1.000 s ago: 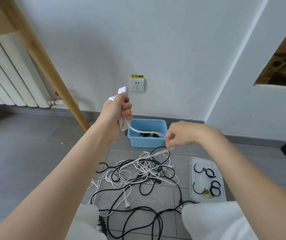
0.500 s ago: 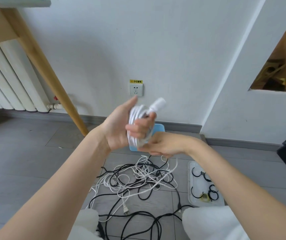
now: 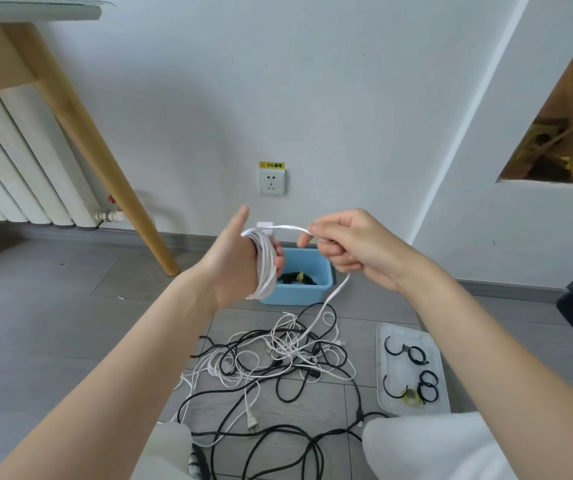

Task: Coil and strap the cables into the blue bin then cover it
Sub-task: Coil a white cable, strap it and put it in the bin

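White charging cable [image 3: 267, 261], light and limp, is looped round the left hand [image 3: 234, 261] above the blue bin [image 3: 298, 289]; right hand [image 3: 350, 247] fingers pinch its free run; grip near the coil

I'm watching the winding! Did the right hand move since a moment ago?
Yes. The right hand has swung up from below the left hand to level with it, now above the blue bin, pulling the white cable over.

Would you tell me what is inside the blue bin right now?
The blue bin holds a coiled black cable with a yellow strap. The left hand hides its left part.
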{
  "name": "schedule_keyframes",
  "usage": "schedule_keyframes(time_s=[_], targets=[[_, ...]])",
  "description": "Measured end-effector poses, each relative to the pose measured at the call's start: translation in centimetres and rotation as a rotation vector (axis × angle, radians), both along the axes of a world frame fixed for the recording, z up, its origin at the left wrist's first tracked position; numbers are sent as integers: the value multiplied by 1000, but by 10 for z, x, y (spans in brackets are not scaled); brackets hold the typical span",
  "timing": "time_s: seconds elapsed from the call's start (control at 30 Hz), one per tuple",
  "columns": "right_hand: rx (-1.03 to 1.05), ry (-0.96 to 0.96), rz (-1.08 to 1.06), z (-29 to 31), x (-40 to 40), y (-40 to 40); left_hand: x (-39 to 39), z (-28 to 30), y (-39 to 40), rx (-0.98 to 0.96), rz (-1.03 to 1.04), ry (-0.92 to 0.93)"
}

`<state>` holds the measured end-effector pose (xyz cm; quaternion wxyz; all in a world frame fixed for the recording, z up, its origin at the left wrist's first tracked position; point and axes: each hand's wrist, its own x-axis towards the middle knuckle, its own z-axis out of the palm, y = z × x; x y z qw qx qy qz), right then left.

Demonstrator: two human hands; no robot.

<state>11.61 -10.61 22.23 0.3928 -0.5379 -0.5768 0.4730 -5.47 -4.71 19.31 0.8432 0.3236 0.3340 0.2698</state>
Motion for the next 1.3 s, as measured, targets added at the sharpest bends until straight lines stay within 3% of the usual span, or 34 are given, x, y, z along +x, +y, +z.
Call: schedule_keyframes(time_s=[0.17,0.27,0.4,0.5,0.63,0.73,0.83,0.93,1.1,1.17,1.3], targets=[[-127,-35,223,-3,-5,-6,-1,7,5,-10,295,-147],[-200,-75,351,-8,-12,-8,5,9,2,-65,358,-308],[-262,-154,414,-9,-14,-9,9,17,-4,-23,235,-389],[-288,-347,401,-14,-17,-7,7,25,-9,-69,112,-456],[-277,-614,389,-26,-16,-3,2,30,-12,-177,-400,-552],[-258,-798,337,-38,0,4,0,29,-17,-95,-646,-445],[-108,-690,42,-38,12,14,3,31,-25,38,-738,-147],[169,-703,-256,-17,6,18,7,31,-29,177,-697,147],[511,-427,-621,4,-1,23,11,57,-26,275,-537,136],[637,-307,-684,12,-7,24,12,66,-28,439,-472,255],[988,-291,-647,17,-16,26,10,71,-35,614,-382,433]])
